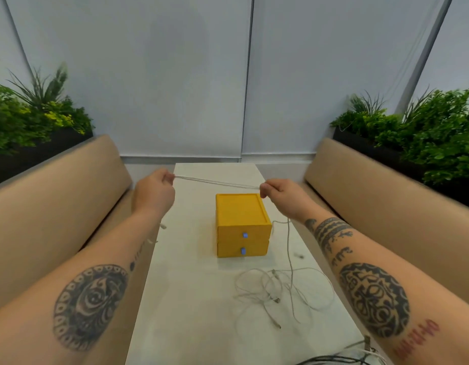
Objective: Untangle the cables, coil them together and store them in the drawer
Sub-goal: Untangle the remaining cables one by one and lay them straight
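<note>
A white cable (217,183) is stretched taut in the air between my two hands, above the table. My left hand (154,191) pinches its left end and my right hand (278,193) pinches the other side. From my right hand the cable hangs down to a loose tangle of white cables (278,291) on the white table (191,299). A yellow two-drawer box (241,225) with small blue knobs stands in the table's middle, both drawers closed. Cable ends dangle below my left wrist.
Tan padded benches (57,206) run along both sides of the narrow table. Planters with green plants (425,133) stand behind each bench. Dark and white cables (346,356) lie at the table's near right edge.
</note>
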A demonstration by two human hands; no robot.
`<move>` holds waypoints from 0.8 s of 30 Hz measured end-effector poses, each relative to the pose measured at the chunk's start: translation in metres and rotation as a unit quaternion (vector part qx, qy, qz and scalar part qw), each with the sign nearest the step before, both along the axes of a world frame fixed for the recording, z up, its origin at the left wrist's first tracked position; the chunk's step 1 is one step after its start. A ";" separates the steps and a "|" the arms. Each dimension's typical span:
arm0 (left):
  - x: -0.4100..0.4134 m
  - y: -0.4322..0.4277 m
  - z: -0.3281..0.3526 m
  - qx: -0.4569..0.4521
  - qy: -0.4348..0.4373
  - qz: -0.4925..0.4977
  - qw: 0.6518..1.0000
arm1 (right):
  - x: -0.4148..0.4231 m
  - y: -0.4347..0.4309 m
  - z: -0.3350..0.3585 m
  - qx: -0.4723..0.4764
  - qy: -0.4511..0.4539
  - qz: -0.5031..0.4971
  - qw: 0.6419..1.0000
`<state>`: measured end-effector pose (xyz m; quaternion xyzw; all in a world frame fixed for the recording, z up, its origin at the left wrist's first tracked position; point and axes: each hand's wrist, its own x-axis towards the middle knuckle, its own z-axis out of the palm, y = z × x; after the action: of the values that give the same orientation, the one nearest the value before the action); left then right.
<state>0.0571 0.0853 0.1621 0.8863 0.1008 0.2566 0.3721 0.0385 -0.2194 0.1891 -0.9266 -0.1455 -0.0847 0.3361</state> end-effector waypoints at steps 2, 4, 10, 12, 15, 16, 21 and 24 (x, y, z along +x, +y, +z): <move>-0.001 -0.003 -0.005 -0.014 0.002 -0.004 1.000 | 0.000 0.008 0.008 0.047 -0.031 -0.005 0.998; -0.002 -0.008 -0.009 -0.025 0.019 -0.014 0.999 | 0.003 0.013 0.014 0.094 -0.058 -0.018 0.994; -0.011 -0.035 0.000 -0.041 0.026 -0.070 0.996 | 0.006 0.029 0.039 0.093 -0.137 -0.002 0.986; -0.014 -0.048 0.015 -0.050 -0.010 -0.102 0.993 | 0.005 0.036 0.049 0.084 -0.159 0.013 0.984; -0.023 -0.070 0.043 -0.068 -0.093 -0.197 0.974 | 0.003 0.050 0.065 0.069 -0.196 0.037 0.978; -0.026 -0.077 0.051 -0.075 -0.105 -0.232 0.964 | 0.002 0.055 0.070 0.063 -0.205 0.045 0.976; -0.028 -0.089 0.067 -0.037 -0.134 -0.250 0.958 | 0.002 0.053 0.068 0.046 -0.207 0.064 0.975; -0.021 -0.079 0.064 0.025 -0.161 -0.209 0.964 | 0.006 0.041 0.047 -0.008 -0.154 0.063 0.986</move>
<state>0.0358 0.0059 0.2265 0.8438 -0.1547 0.3147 0.4061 0.0442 -0.1784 0.2365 -0.8941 -0.2542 -0.2042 0.3070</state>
